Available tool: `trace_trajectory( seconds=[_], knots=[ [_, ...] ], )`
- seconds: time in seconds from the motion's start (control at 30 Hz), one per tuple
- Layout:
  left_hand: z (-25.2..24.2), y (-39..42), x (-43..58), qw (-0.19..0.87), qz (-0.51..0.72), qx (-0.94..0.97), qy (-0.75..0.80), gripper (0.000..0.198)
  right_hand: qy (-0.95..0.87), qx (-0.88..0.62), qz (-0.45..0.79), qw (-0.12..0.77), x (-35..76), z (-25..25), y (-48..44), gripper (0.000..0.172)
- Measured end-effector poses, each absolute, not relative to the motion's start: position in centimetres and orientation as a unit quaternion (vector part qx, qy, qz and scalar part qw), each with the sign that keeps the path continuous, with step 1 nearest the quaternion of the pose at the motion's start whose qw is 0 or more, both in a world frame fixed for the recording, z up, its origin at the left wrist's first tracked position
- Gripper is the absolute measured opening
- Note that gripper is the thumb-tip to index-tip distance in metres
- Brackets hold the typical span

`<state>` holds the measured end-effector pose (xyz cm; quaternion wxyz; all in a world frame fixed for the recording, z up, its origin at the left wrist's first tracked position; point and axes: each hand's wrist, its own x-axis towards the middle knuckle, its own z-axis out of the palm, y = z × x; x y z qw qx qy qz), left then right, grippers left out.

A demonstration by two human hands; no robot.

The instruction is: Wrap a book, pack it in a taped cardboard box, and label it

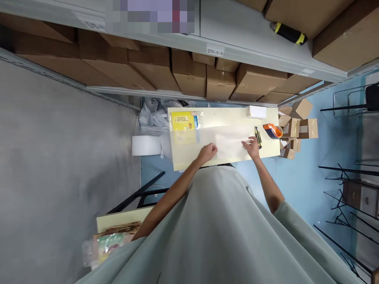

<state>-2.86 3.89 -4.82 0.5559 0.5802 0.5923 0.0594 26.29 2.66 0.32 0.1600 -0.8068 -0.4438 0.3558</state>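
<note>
A pale yellow table (183,159) stands below me. On it lies a sheet of clear bubble wrap or film (227,140). My left hand (208,152) is curled into a fist at the sheet's near left edge. My right hand (252,146) presses on the sheet's right end with its fingers bent; I cannot tell whether it pinches the film. A yellow packaged item in a clear bag (185,121) lies at the table's left. A yellow and black utility knife (258,136) lies just right of my right hand.
An orange tape dispenser (274,131) and a small white box (256,112) sit at the table's right. Small cardboard boxes (297,128) pile on the blue floor. A bubble wrap roll (146,145) lies left. Shelves of brown cartons (189,75) stand behind. Wire racks (346,189) at right.
</note>
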Motion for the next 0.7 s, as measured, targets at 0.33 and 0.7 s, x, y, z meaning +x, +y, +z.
trace_trajectory(
  seconds=[0.33,0.7],
  knots=[
    [-7.9,1.6,1.1,0.427,0.034,0.609,0.668,0.027,-0.426,-0.811,0.385,0.109,29.1,-6.1,3.0,0.028],
    [-8.6,-0.7,3.4,0.37,-0.026,0.691,0.62,0.053,-0.458,-0.807,0.369,0.06,31.8,-7.6,3.1,0.017]
  ],
)
